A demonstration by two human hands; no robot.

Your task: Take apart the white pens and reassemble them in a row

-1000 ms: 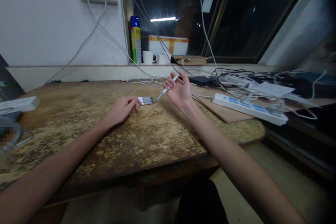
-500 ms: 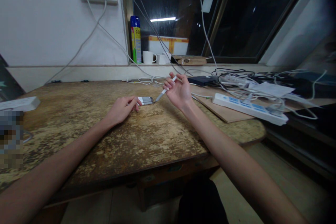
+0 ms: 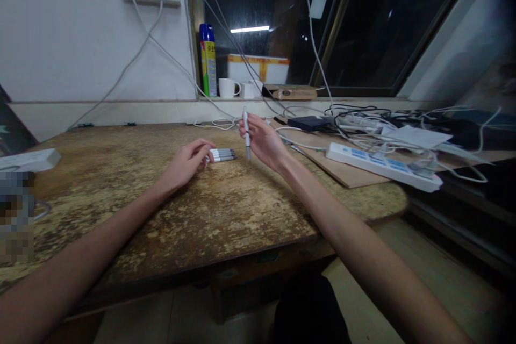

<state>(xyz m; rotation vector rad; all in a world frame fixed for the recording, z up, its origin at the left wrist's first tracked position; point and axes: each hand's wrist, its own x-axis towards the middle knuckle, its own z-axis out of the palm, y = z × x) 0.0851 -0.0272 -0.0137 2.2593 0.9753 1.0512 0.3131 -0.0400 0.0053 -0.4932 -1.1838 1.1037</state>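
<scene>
My right hand point(image 3: 262, 142) pinches a white and grey pen point(image 3: 246, 135) and holds it almost upright, tip down, just above the worn wooden table point(image 3: 169, 199). A row of several similar pens point(image 3: 221, 155) lies flat on the table just left of that tip. My left hand point(image 3: 186, 162) rests on the table with its curled fingertips touching the left ends of those pens. Both forearms reach in from the bottom of the view.
A white power strip point(image 3: 379, 165) lies on a brown board at the right amid tangled cables point(image 3: 363, 118). A spray can point(image 3: 208, 60), a white mug point(image 3: 228, 87) and boxes stand on the window sill. Another white strip point(image 3: 28, 159) lies at the far left.
My right hand has moved left and turned the pen from a slant to nearly upright beside the row of pens. My left hand has lifted its fingers slightly.
</scene>
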